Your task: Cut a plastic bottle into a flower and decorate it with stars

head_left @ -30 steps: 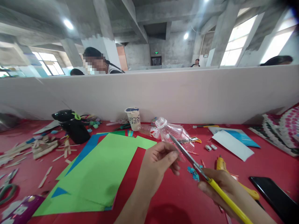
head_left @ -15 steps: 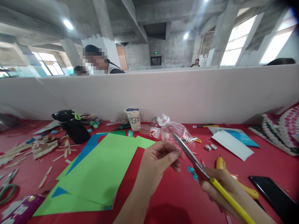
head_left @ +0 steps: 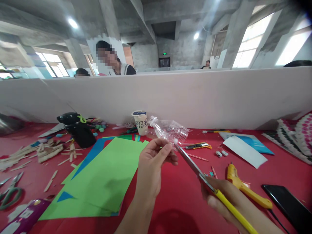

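Now, right hand (head_left: 229,189) clasps yellow-handled scissors (head_left: 219,195); left hand (head_left: 154,160) half-curled, hold unclear. Plastic bottle (head_left: 170,131) toward worktop's (head_left: 179,191) back edge: fingertips (head_left: 167,149) off blades (head_left: 191,163)!

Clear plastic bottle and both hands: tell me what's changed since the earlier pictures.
The clear plastic bottle and left hand have shifted left, uncovering more of the utility knife. The right hand still grips the yellow-handled scissors; the green paper and glue gun stay put.
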The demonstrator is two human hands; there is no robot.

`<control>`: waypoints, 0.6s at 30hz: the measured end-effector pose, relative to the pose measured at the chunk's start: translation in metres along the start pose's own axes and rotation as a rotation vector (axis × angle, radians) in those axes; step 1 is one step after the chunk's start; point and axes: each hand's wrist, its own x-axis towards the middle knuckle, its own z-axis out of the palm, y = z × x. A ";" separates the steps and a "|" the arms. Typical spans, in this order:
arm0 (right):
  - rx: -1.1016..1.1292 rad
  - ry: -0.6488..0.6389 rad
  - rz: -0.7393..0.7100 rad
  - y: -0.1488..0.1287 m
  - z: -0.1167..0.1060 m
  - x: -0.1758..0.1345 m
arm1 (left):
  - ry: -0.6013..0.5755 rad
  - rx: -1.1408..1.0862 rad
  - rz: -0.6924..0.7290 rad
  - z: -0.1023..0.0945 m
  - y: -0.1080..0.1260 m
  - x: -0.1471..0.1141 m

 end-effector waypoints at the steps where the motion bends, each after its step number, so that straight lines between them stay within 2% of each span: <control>1: -0.001 0.005 0.004 -0.001 -0.001 0.000 | -0.009 0.005 -0.005 0.000 0.000 0.000; 8: -0.001 0.006 0.006 -0.004 -0.004 -0.001 | -0.080 0.039 -0.029 0.002 -0.001 -0.003; 12: -0.012 -0.002 -0.003 0.000 -0.003 -0.001 | -0.082 0.043 -0.031 0.002 -0.002 -0.004; 18: 0.013 0.013 0.060 0.004 0.001 -0.001 | -0.095 0.067 -0.036 0.002 0.000 -0.004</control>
